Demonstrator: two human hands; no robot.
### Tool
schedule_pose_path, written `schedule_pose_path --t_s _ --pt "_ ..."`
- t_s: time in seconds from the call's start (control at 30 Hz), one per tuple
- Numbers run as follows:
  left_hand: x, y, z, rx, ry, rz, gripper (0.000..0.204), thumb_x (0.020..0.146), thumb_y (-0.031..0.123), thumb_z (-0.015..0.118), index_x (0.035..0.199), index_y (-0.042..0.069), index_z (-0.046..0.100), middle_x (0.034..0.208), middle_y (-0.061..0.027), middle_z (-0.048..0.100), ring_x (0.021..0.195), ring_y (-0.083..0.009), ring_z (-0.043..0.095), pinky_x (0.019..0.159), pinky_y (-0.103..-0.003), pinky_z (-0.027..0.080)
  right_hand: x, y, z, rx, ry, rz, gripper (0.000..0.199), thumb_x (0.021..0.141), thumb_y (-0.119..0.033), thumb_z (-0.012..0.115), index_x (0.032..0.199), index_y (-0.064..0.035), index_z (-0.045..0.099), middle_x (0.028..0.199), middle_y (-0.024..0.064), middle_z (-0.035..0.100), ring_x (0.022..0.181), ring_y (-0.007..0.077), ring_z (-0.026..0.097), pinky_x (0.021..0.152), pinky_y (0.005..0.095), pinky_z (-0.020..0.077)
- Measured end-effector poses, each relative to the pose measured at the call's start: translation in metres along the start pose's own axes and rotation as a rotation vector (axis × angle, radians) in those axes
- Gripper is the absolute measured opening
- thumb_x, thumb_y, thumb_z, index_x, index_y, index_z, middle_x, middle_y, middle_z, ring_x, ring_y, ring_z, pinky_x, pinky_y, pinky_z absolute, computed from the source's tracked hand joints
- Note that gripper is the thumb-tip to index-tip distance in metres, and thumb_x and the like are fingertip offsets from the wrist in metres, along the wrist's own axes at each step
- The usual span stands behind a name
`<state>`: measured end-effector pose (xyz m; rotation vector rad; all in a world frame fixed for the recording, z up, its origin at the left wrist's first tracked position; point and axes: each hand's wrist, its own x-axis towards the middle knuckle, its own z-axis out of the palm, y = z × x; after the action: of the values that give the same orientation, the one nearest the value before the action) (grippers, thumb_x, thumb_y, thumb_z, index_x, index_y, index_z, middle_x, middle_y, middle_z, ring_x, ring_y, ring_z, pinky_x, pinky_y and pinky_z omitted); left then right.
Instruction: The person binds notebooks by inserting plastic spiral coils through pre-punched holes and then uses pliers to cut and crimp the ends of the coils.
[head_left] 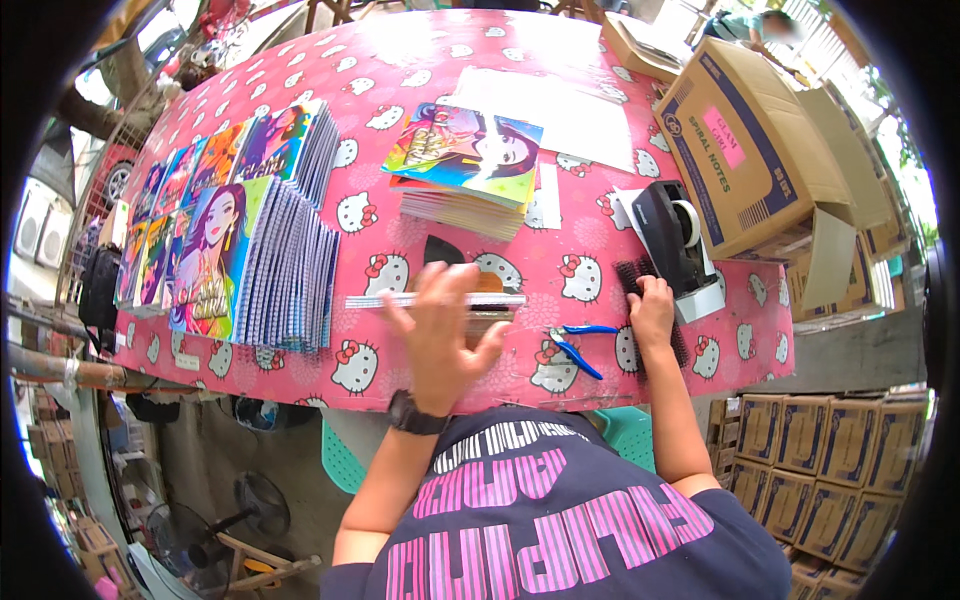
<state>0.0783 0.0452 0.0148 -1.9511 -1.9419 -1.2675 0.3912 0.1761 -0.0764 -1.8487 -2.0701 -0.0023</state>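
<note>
1. Your left hand (438, 325), fingers spread apart, is over the thin flat pad (502, 299) near six o'clock on the worktop (575, 225); an uneven push might skew its pages.
2. At three, your right grip (653, 308) curls over black coils (630, 272); can't tell if it's clamped. Those wiry loops could snag.
3. Smooth blue-handled pliers (578, 358), four o'clock: easily nudged.
4. Glossy, ridge-spined notebooks (285, 265), nine o'clock, could slide if bumped.

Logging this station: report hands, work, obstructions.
Left hand spread at thin pale stack, contact unclear. Right hand at black coils. Blue-handled pliers lying between them.
</note>
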Motion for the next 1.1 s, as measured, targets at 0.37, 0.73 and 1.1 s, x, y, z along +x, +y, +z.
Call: schedule_pose_path --t_s 0.37,0.73,1.1 --pt "0.013 0.004 0.035 0.113 -0.082 0.045 0.026 0.076 0.037 0.072 0.091 0.017 0.067 0.084 -0.0009 0.057 0.092 -0.0204 0.054 0.102 -0.053 0.023 0.008 -0.070 -0.079 0.732 -0.191 -0.084 0.029 0.097 -0.018 0.051 0.122 -0.0051 0.058 0.098 0.0143 0.063 0.089 0.0235 0.061 0.081 0.0347 0.0483" --pt "0.010 0.005 0.013 -0.192 -0.151 0.037 0.014 0.078 0.017 0.069 0.091 0.012 0.068 0.091 -0.0023 0.066 0.089 -0.0196 0.060 0.090 -0.039 0.034 0.008 -0.146 -0.091 0.854 -0.615 -0.410 0.018 0.087 -0.006 0.063 0.105 -0.0043 0.066 0.086 0.0054 0.058 0.075 0.0145 0.054 0.071 0.0288 0.0460" --pt "0.005 -0.003 0.007 -0.252 -0.128 0.094 0.014 0.077 0.009 0.070 0.091 0.013 0.068 0.088 0.0004 0.068 0.084 -0.0174 0.062 0.082 -0.034 0.036 0.010 -0.145 -0.080 0.880 -0.732 -0.603 0.018 0.088 -0.004 0.061 0.105 -0.0024 0.063 0.087 0.0095 0.061 0.082 0.0183 0.061 0.074 0.0304 0.0495"
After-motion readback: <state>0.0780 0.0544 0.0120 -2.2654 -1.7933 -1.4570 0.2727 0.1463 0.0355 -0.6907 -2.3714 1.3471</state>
